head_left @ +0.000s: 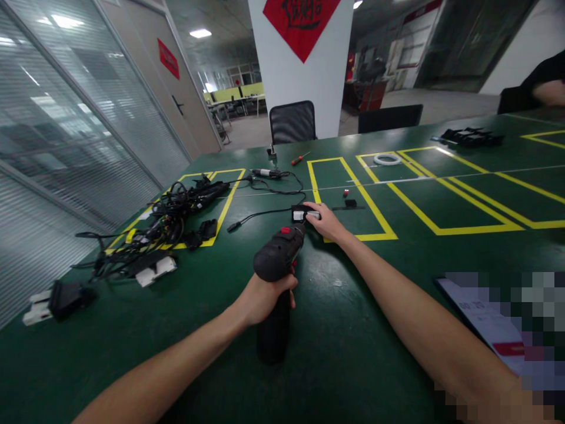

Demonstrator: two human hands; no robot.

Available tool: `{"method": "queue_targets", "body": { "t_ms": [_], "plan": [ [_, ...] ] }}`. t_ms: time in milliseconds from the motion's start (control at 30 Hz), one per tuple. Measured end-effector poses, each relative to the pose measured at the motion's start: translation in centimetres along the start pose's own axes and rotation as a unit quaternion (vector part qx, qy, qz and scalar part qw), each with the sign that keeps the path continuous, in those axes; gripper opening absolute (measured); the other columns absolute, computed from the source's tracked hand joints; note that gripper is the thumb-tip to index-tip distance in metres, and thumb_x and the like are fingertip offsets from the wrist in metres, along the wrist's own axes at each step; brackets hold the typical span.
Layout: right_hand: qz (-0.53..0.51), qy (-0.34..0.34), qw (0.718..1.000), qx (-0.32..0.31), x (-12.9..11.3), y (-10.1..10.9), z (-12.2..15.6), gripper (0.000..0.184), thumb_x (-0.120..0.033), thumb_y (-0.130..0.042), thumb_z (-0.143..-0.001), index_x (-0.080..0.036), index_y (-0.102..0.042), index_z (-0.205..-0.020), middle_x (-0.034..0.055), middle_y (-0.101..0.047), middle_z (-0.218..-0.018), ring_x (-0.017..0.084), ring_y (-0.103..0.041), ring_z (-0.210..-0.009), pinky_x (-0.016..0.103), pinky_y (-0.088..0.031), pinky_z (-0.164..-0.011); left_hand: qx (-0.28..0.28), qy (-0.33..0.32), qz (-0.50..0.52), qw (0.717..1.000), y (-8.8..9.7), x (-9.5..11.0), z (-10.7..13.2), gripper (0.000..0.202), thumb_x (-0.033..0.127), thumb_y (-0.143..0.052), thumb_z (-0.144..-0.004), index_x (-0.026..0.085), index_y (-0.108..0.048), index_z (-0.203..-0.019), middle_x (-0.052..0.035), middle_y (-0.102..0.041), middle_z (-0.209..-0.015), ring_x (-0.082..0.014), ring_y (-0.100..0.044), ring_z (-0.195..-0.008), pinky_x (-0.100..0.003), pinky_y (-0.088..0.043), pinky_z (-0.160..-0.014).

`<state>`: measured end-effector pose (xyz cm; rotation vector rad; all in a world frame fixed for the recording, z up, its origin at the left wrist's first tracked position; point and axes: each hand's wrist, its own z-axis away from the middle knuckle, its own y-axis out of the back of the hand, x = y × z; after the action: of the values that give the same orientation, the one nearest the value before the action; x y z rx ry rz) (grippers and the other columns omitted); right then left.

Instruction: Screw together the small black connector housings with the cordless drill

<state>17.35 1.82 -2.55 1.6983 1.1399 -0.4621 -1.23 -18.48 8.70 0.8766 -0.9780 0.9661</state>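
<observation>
My left hand (265, 297) is closed round the grip of a black cordless electric screwdriver (278, 259) with a red switch; its nose points away from me at a small black and white adapter box (301, 215). My right hand (325, 221) presses down on that box, fingers curled over its right end. A black cable (260, 215) runs left from the box across the green table (344, 330).
A tangle of black cables and adapters (172, 221) lies in a yellow-taped square at left, more adapters (59, 299) nearer the edge. A red-handled screwdriver (300, 158), white tape roll (387, 159), black parts (470, 137) and papers (481, 318) lie about. Another person's arm (549, 88) rests far right.
</observation>
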Motion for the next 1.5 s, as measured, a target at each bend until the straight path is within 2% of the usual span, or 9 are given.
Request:
{"method": "queue_targets", "body": {
  "t_ms": [133,333,500,867,1100,1333,1500],
  "plan": [
    [0.003,-0.002,1.000,-0.001,-0.08,0.08,0.07,0.047,-0.029,-0.055,-0.085,-0.017,-0.062,-0.130,0.0116,-0.060,-0.118,0.026,-0.059,-0.106,0.040,-0.043,-0.101,0.001,0.000,0.006,1.000,-0.03,0.03,-0.05,0.019,0.027,-0.059,-0.069,0.016,-0.051,-0.082,0.0016,-0.056,-0.056,-0.0148,-0.057,-0.048,-0.027,-0.042,-0.054],
    [0.003,-0.004,1.000,-0.004,-0.04,0.16,0.18,0.047,-0.030,-0.055,-0.086,-0.020,-0.061,-0.132,0.0103,-0.059,-0.118,0.026,-0.059,-0.105,0.041,-0.043,-0.101,0.001,-0.004,0.008,1.000,-0.18,0.27,0.11,0.018,0.027,-0.058,-0.069,0.016,-0.051,-0.081,0.0006,-0.057,-0.055,-0.0154,-0.058,-0.049,-0.028,-0.043,-0.056],
    [0.007,-0.003,1.000,-0.004,0.19,0.11,0.12,0.048,-0.029,-0.055,-0.086,-0.018,-0.060,-0.132,0.0114,-0.058,-0.119,0.026,-0.058,-0.108,0.040,-0.042,-0.103,0.000,0.002,0.005,1.000,-0.22,0.17,0.03,0.017,0.027,-0.058,-0.069,0.016,-0.051,-0.079,-0.0005,-0.057,-0.054,-0.0156,-0.057,-0.050,-0.028,-0.043,-0.055],
    [0.017,0.009,1.000,0.007,0.19,0.13,0.17,0.047,-0.030,-0.056,-0.084,-0.018,-0.062,-0.130,0.0108,-0.061,-0.117,0.026,-0.058,-0.107,0.042,-0.043,-0.103,-0.008,0.001,-0.001,1.000,-0.07,0.18,-0.27,0.019,0.027,-0.059,-0.067,0.017,-0.050,-0.081,0.0027,-0.055,-0.055,-0.0151,-0.058,-0.047,-0.027,-0.043,-0.053],
    [0.026,0.008,0.999,0.018,0.16,0.04,0.29,0.047,-0.031,-0.056,-0.085,-0.018,-0.062,-0.129,0.0115,-0.061,-0.116,0.027,-0.058,-0.107,0.043,-0.043,-0.102,0.011,0.001,0.004,1.000,-0.19,0.02,-0.04,0.019,0.026,-0.058,-0.069,0.016,-0.052,-0.084,0.0014,-0.057,-0.056,-0.0147,-0.058,-0.050,-0.027,-0.043,-0.055],
    [0.037,0.003,0.999,0.023,0.17,-0.13,0.35,0.047,-0.032,-0.056,-0.085,-0.019,-0.062,-0.130,0.0104,-0.060,-0.112,0.027,-0.059,-0.104,0.042,-0.045,-0.100,0.006,-0.007,0.011,1.000,-0.18,0.00,-0.04,0.015,0.024,-0.058,-0.068,0.016,-0.051,-0.078,0.0016,-0.055,-0.057,-0.0140,-0.058,-0.049,-0.026,-0.043,-0.053],
    [0.040,0.003,0.999,0.023,0.15,-0.17,0.44,0.046,-0.032,-0.055,-0.086,-0.018,-0.061,-0.130,0.0109,-0.059,-0.114,0.027,-0.059,-0.105,0.042,-0.045,-0.101,0.009,-0.004,0.038,0.999,-0.12,0.00,-0.01,0.022,0.023,-0.060,-0.066,0.016,-0.051,-0.085,0.0025,-0.055,-0.063,-0.0131,-0.058,-0.048,-0.025,-0.043,-0.051]
  ]
}}
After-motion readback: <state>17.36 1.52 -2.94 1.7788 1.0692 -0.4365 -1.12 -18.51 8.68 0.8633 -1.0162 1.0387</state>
